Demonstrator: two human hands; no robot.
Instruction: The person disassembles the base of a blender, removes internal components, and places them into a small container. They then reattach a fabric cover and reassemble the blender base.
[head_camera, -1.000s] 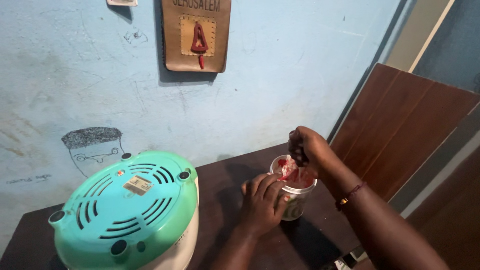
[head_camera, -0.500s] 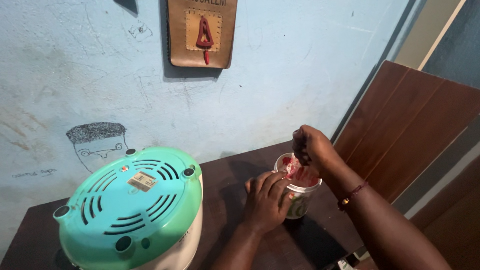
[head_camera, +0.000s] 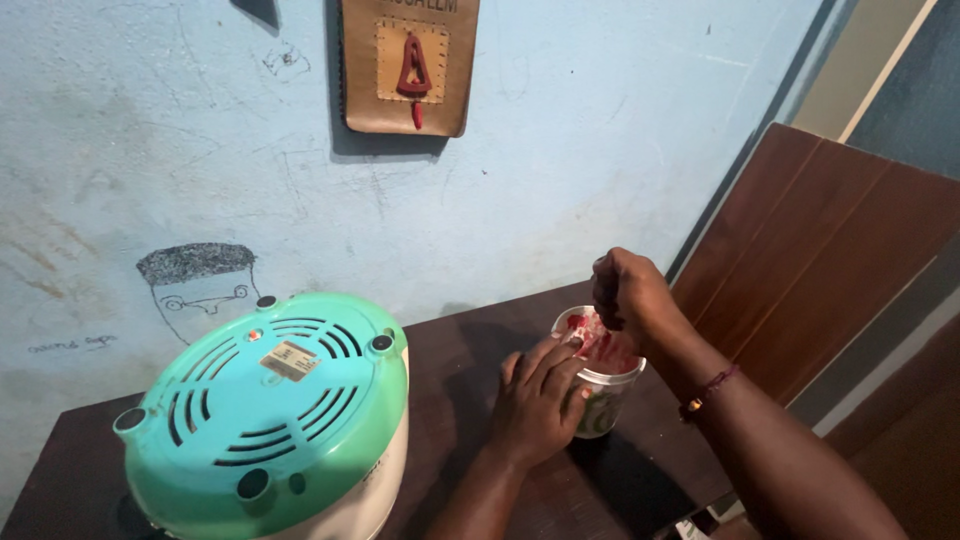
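Red contents in clear plastic cup (head_camera: 600, 385) on dark table (head_camera: 470, 345) | left hand (head_camera: 540, 400) grips cup's side | right hand (head_camera: 628, 292) pinched over rim, tool hidden | advice: brace cup, work gently | teal-lidded appliance (head_camera: 270, 420) beside.

Both hands (head_camera: 585, 350) close together, fingers curled.

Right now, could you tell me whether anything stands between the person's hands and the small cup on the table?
Nothing visible does. The left hand already grips the side of the cup, and the right hand sits directly over its open top, above the red contents. The green-topped appliance stands apart, to the left.
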